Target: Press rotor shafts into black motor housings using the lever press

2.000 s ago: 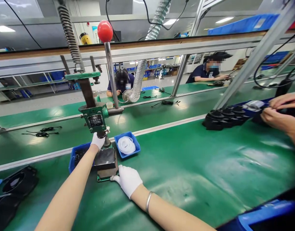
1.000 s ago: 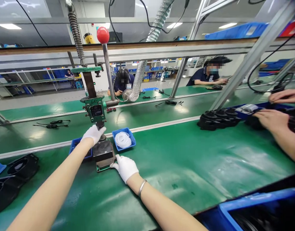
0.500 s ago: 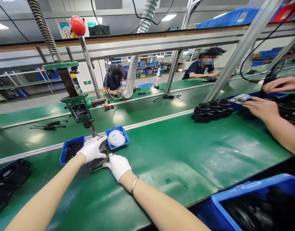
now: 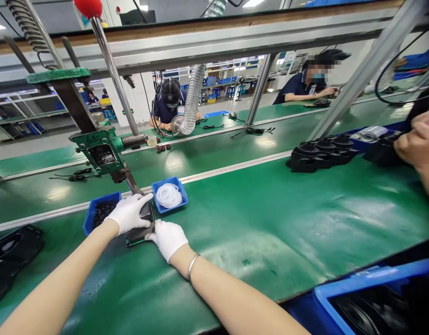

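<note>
A green hand press (image 4: pixel 104 149) with a red ball-topped lever stands over its dark base plate (image 4: pixel 140 238) on the bench. White-gloved, my left hand (image 4: pixel 128 214) lies across the left side of the base, thumb and fingers spread. My right hand (image 4: pixel 169 238), also gloved, has its fingers curled against the front right edge of the base. Behind my left hand sits a blue bin of small black parts (image 4: pixel 104 211). A second blue bin (image 4: pixel 182 197) with white rings (image 4: pixel 168 195) stands just right of the press. Whether anything small lies under my fingers is hidden.
Black molded parts (image 4: pixel 15 246) lie at the left edge, with several more (image 4: pixel 321 153) at the right rear. A large blue crate (image 4: pixel 375 279) stands at the lower right. A co-worker's hand (image 4: pixel 418 139) is at the right edge. A metal post (image 4: pixel 366 74) rises near it.
My view has shifted and the press looks nearer. Both my hands stay at the press base in much the same pose. The co-worker's hands on the right have moved off the white-wrapped item.
</note>
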{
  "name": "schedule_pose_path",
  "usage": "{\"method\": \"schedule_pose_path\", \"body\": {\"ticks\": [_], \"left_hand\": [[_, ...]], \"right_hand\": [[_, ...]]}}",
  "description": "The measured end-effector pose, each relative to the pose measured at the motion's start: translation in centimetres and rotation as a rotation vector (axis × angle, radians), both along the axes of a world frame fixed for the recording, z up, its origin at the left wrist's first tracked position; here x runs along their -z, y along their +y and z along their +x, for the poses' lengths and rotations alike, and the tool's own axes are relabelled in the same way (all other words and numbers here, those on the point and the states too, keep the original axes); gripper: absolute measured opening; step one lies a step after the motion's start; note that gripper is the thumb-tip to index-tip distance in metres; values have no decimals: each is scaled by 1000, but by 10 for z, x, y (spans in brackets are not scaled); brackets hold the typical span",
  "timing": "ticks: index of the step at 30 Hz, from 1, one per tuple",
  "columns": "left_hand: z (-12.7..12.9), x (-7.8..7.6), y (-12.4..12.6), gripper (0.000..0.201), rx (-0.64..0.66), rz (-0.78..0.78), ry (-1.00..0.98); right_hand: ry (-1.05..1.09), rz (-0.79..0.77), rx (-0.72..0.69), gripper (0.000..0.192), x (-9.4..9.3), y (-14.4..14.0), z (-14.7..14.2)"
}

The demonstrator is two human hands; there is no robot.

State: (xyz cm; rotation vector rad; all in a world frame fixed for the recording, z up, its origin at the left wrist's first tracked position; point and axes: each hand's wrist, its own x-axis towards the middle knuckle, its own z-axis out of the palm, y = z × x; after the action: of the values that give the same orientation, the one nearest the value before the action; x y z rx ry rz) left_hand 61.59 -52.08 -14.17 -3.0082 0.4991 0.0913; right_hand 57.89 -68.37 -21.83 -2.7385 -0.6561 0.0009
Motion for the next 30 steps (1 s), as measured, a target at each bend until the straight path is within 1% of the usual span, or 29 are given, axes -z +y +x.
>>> {"method": "schedule_pose_path", "body": {"ticks": [6, 10, 14, 19, 24, 30], "left_hand": [[1, 1, 5, 93, 25, -22, 22], [1, 1, 3, 92, 24, -19, 17], [0, 2, 2, 89, 18, -19, -1], [0, 3, 4, 92, 20, -39, 0], [1, 3, 5, 93, 31, -56, 9], [-1, 4, 6, 94, 50, -68, -42]], "right_hand": [[3, -4, -9, 58, 2, 0, 2], [8, -6, -4, 54, 2, 0, 2], [14, -21, 0, 54, 1, 1, 2], [11, -50, -1, 46, 2, 1, 3], [-13, -65, -5, 44, 5, 1, 3], [-20, -58, -2, 44, 4, 1, 1]]}}
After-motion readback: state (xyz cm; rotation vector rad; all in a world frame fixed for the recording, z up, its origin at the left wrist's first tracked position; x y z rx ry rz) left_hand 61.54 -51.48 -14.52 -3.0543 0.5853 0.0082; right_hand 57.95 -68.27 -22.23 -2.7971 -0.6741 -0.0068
